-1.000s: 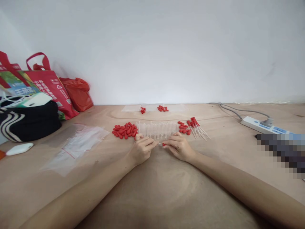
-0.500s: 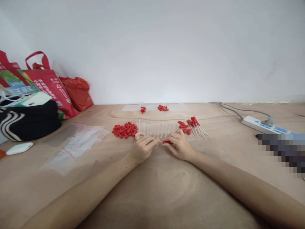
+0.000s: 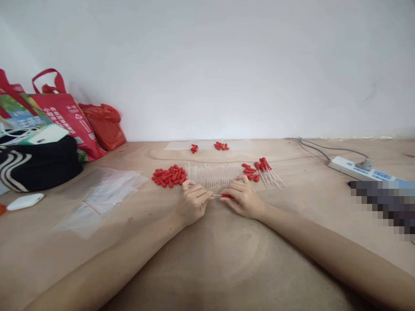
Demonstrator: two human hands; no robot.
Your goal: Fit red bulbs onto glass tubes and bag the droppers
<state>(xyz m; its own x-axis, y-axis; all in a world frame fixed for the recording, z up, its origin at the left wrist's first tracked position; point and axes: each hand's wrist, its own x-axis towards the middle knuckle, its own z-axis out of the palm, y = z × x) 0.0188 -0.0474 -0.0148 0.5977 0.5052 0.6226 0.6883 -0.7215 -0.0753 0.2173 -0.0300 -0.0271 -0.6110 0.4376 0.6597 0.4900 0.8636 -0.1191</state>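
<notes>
My left hand [image 3: 195,202] pinches one end of a thin clear dropper tube [image 3: 217,196]. The tube lies level, and its other end meets a red rubber bulb [image 3: 228,196] gripped in the fingers of my right hand [image 3: 243,198]. How deep the tube sits in the bulb is hidden by my fingers. Just beyond both hands, a row of clear dropper tubes [image 3: 215,173] lies side by side. A heap of red bulbs [image 3: 169,176] is left of the row, and several loose bulbs [image 3: 250,169] lie at its right end. Assembled droppers [image 3: 268,172] are fanned out farther right.
Clear zip bags [image 3: 103,196] lie on the wooden table at left, near a black bag [image 3: 39,162] and a red shopping bag [image 3: 69,121]. More bulbs [image 3: 221,146] lie by the wall. A power strip [image 3: 363,170] sits at right, above a blurred-out dark object.
Both hands have shifted slightly down, toward me. They are a little farther apart, so more of the tube shows between my left fingers and the red bulb.
</notes>
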